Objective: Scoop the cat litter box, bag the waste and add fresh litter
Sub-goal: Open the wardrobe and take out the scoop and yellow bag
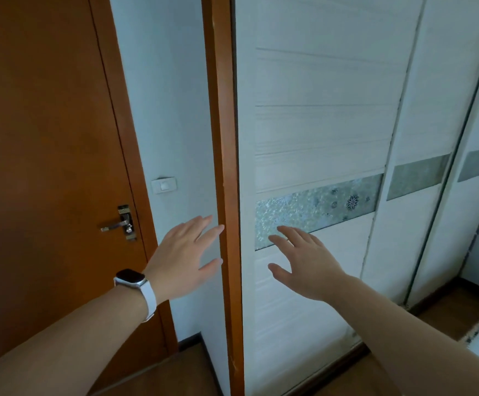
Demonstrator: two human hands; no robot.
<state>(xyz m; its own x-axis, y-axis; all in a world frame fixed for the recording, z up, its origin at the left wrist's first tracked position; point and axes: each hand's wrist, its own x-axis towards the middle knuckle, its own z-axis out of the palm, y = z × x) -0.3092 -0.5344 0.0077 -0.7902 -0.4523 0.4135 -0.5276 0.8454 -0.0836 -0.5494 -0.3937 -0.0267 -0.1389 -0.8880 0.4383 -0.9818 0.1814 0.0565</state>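
Wardrobe [318, 124], brown door [47, 138] behind left hand [181, 258], right hand [309, 267].

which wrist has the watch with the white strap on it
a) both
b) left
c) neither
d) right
b: the watch sits on the wrist behind the left hand, while the wrist behind the right hand is bare.
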